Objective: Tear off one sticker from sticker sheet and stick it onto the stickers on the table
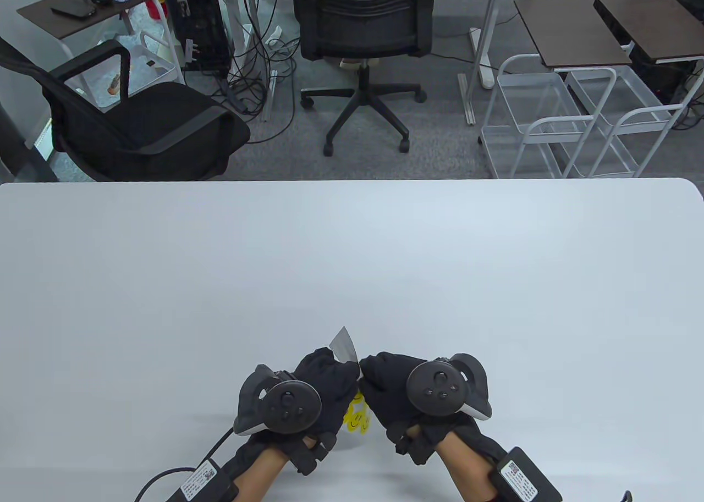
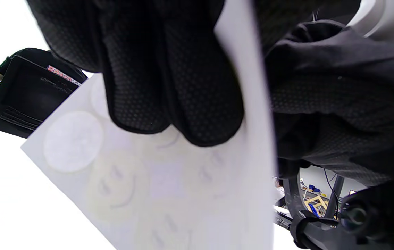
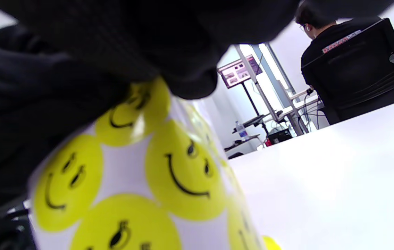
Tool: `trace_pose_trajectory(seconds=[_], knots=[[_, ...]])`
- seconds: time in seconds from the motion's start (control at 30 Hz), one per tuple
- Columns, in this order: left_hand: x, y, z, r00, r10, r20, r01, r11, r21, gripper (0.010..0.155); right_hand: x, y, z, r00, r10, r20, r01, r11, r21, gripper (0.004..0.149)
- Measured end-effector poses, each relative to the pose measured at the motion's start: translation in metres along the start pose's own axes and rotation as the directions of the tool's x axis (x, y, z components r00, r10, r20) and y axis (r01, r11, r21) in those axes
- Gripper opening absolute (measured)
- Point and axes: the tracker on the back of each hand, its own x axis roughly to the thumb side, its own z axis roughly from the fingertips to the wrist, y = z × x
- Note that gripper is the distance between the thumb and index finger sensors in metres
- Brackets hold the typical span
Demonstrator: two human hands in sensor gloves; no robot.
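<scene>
A white sticker sheet (image 1: 344, 345) with yellow smiley stickers is held upright above the table's near edge, between both hands. My left hand (image 1: 324, 373) grips it; the left wrist view shows the left fingers (image 2: 169, 86) across its pale back (image 2: 169, 187). My right hand (image 1: 379, 375) is at the sheet's upper edge; in the right wrist view its fingers (image 3: 183, 52) touch the top of the printed face (image 3: 169, 173). Yellow smiley stickers (image 1: 357, 417) lie on the table under the hands.
The white table (image 1: 352, 260) stretches away beyond the hands. Behind its far edge stand two black office chairs (image 1: 363, 34), white wire racks (image 1: 572, 122) and small dark side tables.
</scene>
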Motion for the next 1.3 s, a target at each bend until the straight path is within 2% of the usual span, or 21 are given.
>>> trace_pose_trajectory(seconds=[0.23,0.33,0.4,0.47,0.73,0.97,1.07,1.23,1.3], knots=[[-0.004,0.003,0.002,0.996,0.084,-0.003,-0.084,0.995,0.048,0.043,-0.01,-0.008,0.004,0.996,-0.093,-0.016,0.092,0.994,-0.064,0.042],[-0.006,0.004,0.004,0.997,0.076,-0.005,-0.075,0.99,0.119,0.043,-0.017,-0.012,0.006,0.988,-0.152,-0.038,0.147,0.982,-0.115,0.041],[-0.007,0.004,0.005,0.998,0.057,-0.02,-0.053,0.985,0.163,0.043,-0.018,-0.015,0.008,0.99,-0.134,-0.047,0.126,0.981,-0.151,0.041],[-0.008,0.004,0.005,0.999,0.03,-0.03,-0.025,0.987,0.159,0.043,-0.017,-0.019,0.009,0.994,-0.098,-0.051,0.087,0.979,-0.184,0.04],[-0.021,0.01,0.008,0.991,0.097,-0.095,-0.075,0.975,0.208,0.043,-0.019,-0.034,0.015,0.992,-0.104,-0.071,0.079,0.955,-0.285,0.04],[-0.045,0.026,0.017,0.967,0.17,-0.187,-0.091,0.925,0.369,0.043,-0.034,-0.055,0.024,0.971,-0.221,-0.092,0.162,0.89,-0.427,0.04],[-0.067,0.035,0.025,0.924,0.286,-0.255,-0.143,0.875,0.463,0.043,-0.045,-0.058,0.028,0.959,-0.251,-0.132,0.165,0.871,-0.462,0.04],[-0.107,0.044,0.049,0.76,0.577,-0.301,-0.267,0.698,0.664,0.043,-0.058,-0.055,0.025,0.946,-0.234,-0.226,0.103,0.874,-0.474,0.04],[-0.117,0.046,0.056,0.712,0.636,-0.297,-0.281,0.647,0.709,0.043,-0.056,-0.053,0.019,0.945,-0.214,-0.246,0.083,0.887,-0.453,0.04]])
